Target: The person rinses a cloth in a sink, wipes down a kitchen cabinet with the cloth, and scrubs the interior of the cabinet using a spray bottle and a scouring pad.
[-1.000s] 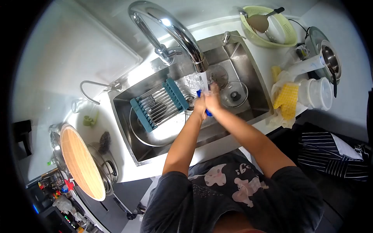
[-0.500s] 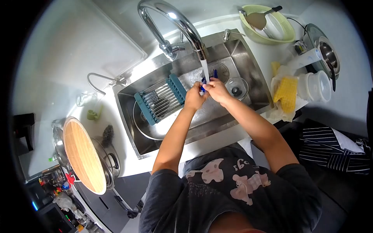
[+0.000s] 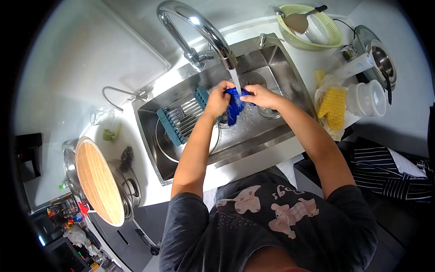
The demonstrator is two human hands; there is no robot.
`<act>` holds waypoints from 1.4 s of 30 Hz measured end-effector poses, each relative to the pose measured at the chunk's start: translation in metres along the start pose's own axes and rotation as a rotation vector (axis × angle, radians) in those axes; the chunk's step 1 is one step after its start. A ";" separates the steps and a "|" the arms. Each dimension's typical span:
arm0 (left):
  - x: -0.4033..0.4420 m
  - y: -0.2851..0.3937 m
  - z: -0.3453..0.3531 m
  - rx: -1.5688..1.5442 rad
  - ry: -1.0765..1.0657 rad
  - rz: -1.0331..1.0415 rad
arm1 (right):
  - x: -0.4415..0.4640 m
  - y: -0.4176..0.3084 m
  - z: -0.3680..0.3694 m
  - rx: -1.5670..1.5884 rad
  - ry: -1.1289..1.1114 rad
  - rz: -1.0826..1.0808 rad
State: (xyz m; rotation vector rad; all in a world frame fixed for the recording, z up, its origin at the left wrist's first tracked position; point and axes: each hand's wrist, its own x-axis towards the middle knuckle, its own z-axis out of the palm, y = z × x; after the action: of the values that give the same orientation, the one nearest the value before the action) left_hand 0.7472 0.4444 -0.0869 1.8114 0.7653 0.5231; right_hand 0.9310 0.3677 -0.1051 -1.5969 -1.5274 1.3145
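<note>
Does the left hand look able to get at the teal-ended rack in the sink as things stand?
Probably yes: the left hand is close beside the rack, nothing visible between, though its fingers hold the blue cloth.

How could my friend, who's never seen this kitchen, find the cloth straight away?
Find the big metal sink, then the running tap over it. Just below, the left hand and the right hand hold the cloth in the water. It's crumpled and bright blue, unlike the stiff teal rack beside it.
</note>
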 end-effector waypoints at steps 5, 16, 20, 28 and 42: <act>-0.006 -0.043 0.016 -0.376 0.130 -0.173 | -0.011 -0.033 0.004 0.610 0.112 0.069; -0.012 -0.048 0.062 -1.418 -0.043 -0.765 | -0.031 -0.047 0.041 0.431 0.450 -0.223; -0.006 -0.063 0.069 -1.662 -0.205 -0.573 | -0.039 -0.049 0.076 -0.170 0.584 -0.491; -0.005 -0.030 0.086 -1.142 0.302 -0.795 | 0.040 0.033 0.066 -0.082 0.761 -0.004; -0.011 -0.046 0.095 -1.054 0.268 -0.874 | 0.038 0.031 0.074 0.018 0.772 0.247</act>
State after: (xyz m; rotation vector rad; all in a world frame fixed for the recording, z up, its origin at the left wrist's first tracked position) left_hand 0.7913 0.3849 -0.1635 0.3619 1.0836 0.4364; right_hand 0.8716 0.3815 -0.1700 -2.0015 -0.8581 0.6660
